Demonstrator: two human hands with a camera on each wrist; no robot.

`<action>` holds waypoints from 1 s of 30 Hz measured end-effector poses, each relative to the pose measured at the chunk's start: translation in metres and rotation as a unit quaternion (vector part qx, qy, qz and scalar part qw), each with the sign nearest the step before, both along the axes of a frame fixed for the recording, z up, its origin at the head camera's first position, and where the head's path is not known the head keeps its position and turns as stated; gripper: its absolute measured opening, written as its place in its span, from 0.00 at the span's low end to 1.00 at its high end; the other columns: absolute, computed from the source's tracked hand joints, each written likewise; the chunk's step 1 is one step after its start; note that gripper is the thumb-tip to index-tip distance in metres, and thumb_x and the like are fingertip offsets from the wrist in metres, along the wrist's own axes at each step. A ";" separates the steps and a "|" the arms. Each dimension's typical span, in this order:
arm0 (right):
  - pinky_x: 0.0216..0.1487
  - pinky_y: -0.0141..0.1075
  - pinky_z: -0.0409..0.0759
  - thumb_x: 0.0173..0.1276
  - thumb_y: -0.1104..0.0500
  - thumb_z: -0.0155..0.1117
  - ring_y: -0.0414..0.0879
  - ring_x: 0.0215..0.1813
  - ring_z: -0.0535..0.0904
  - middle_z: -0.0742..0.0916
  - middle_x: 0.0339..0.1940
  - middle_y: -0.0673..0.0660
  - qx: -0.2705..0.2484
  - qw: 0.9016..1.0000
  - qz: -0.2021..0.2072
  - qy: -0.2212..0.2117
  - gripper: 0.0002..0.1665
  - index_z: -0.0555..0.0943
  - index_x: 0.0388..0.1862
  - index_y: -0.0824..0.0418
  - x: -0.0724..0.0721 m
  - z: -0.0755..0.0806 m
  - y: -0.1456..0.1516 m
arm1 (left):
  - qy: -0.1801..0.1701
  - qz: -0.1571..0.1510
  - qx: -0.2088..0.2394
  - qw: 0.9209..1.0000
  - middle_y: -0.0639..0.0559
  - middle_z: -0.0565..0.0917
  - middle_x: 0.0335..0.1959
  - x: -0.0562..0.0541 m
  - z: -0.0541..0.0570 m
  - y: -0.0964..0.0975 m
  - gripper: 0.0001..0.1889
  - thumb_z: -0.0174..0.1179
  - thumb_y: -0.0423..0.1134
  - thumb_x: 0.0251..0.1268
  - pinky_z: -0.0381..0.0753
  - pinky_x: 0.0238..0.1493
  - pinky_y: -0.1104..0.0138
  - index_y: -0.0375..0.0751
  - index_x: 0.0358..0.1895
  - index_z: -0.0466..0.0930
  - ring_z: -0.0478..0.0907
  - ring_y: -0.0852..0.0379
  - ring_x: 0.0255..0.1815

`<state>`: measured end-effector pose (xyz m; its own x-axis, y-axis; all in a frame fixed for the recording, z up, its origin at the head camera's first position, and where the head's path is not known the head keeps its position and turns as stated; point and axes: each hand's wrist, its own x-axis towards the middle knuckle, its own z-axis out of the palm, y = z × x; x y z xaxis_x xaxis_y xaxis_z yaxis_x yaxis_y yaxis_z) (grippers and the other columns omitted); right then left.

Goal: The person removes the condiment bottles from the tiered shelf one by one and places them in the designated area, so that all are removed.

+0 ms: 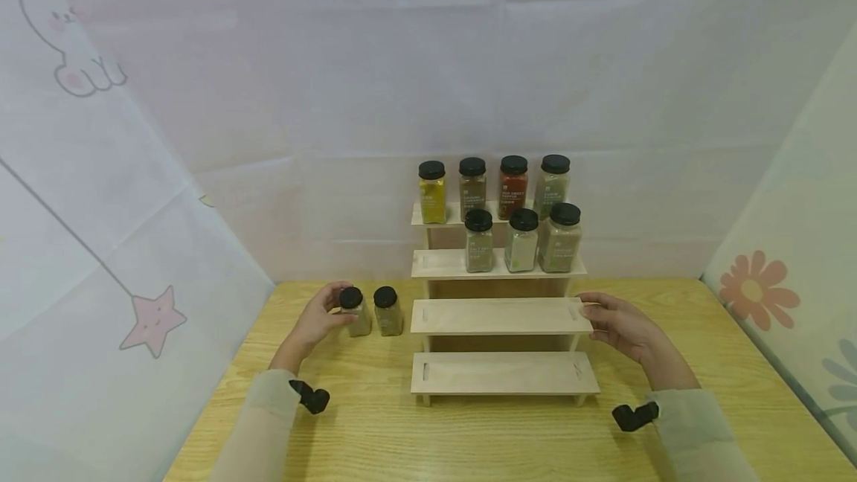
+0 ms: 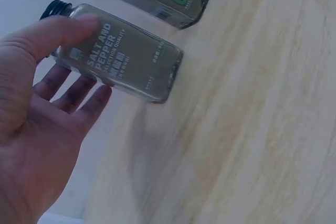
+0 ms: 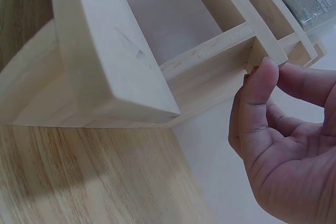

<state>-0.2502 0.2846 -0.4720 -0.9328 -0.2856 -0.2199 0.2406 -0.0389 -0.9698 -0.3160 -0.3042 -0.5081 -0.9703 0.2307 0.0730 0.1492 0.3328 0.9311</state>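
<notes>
My left hand (image 1: 323, 316) holds a spice jar (image 1: 359, 320) with a black lid, left of the wooden rack. The thumb lies across its front and the other fingers are behind it. In the left wrist view the jar (image 2: 126, 59) reads "Salt and Pepper". Close on its right stands a second spice jar (image 1: 389, 317), with "powder" partly legible on its label. My right hand (image 1: 619, 324) pinches the right end of a shelf on the stepped wooden rack (image 1: 498, 316). In the right wrist view, thumb and forefinger meet at that shelf's corner (image 3: 268, 51).
Several black-lidded jars, one of them a yellow jar (image 1: 433, 199), stand on the top shelf. Three more, including a pale jar (image 1: 521, 248), are on the shelf below, towards its right. The two lower shelves are bare. A pale cloth (image 1: 335, 95) hangs behind the wooden table (image 1: 361, 422).
</notes>
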 end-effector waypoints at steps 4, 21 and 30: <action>0.41 0.32 0.84 0.78 0.59 0.60 0.36 0.31 0.75 0.76 0.41 0.50 -0.001 1.000 0.001 0.000 0.37 0.57 0.78 0.69 0.000 0.000 0.000 | 0.011 -0.004 -0.046 0.999 0.36 0.70 0.69 0.000 0.013 0.003 0.37 0.71 0.37 0.64 0.75 0.62 0.48 0.41 0.74 0.63 0.68 0.36 0.68; 0.42 0.33 0.83 0.79 0.58 0.58 0.37 0.34 0.75 0.74 0.46 0.52 0.009 1.000 0.005 0.004 0.38 0.54 0.79 0.69 0.002 0.003 -0.001 | 0.114 -0.018 -0.093 0.989 0.44 0.73 0.69 0.002 0.108 0.072 0.30 0.66 0.49 0.69 0.68 0.70 0.44 0.48 0.71 0.70 0.70 0.39 0.69; 0.42 0.32 0.83 0.79 0.59 0.58 0.37 0.33 0.75 0.76 0.45 0.51 0.012 1.000 0.004 0.006 0.39 0.52 0.79 0.71 0.001 0.000 0.001 | 0.150 -0.047 -0.074 0.985 0.47 0.76 0.66 0.005 0.136 0.115 0.29 0.67 0.45 0.68 0.72 0.67 0.46 0.46 0.70 0.71 0.73 0.40 0.66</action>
